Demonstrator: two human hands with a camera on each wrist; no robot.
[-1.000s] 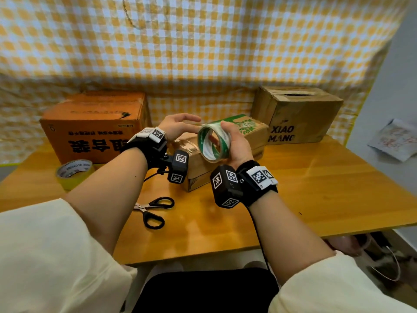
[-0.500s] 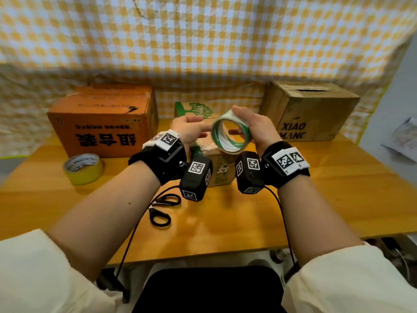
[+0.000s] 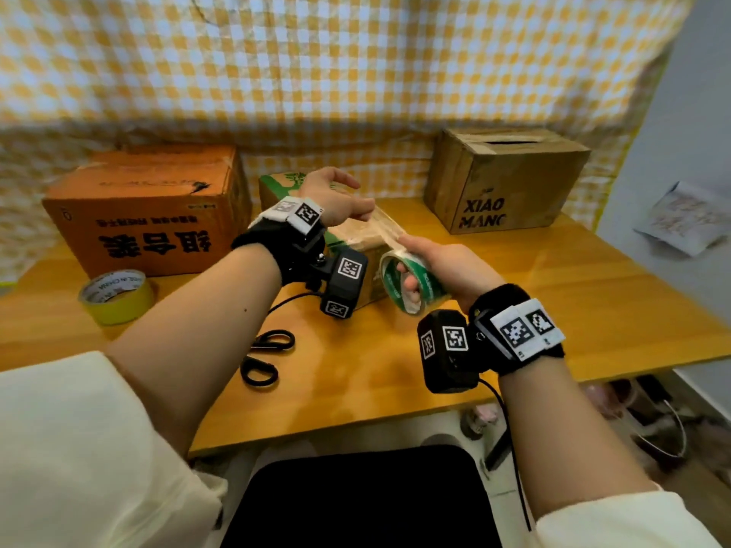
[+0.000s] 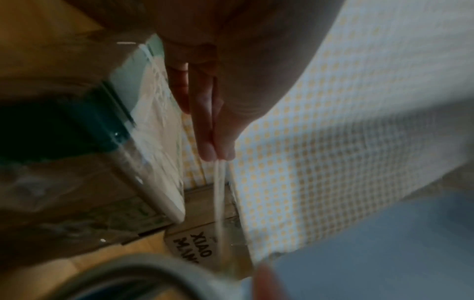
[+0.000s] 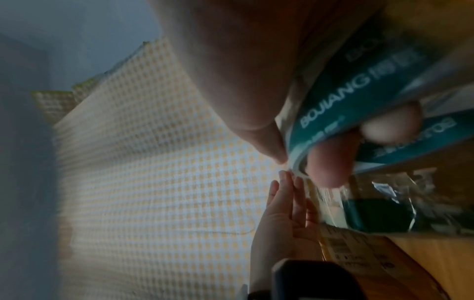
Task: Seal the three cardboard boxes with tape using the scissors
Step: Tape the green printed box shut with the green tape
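Note:
My right hand (image 3: pixel 411 278) grips the green-cored clear tape roll (image 3: pixel 399 284), fingers through its core; the roll's lettering (image 5: pixel 346 91) fills the right wrist view. My left hand (image 3: pixel 366 215) pinches the free tape end (image 4: pixel 218 160) over the small green-printed box (image 3: pixel 356 241). A short clear strip (image 3: pixel 383 231) stretches between the hands. The orange box (image 3: pixel 146 207) stands at back left, and the brown box (image 3: pixel 506 179) at back right has a slot open in its top. Black-handled scissors (image 3: pixel 265 355) lie on the table under my left forearm.
A yellow tape roll (image 3: pixel 114 296) sits in front of the orange box. The wooden table (image 3: pixel 593 294) ends at a front edge near my lap. A checked cloth (image 3: pixel 356 73) hangs behind, and a crumpled paper (image 3: pixel 688 219) lies off the table at right.
My hands have drawn apart. The right hand brought the roll down and toward me while the left kept the tape end over the small box, pulling out a strip.

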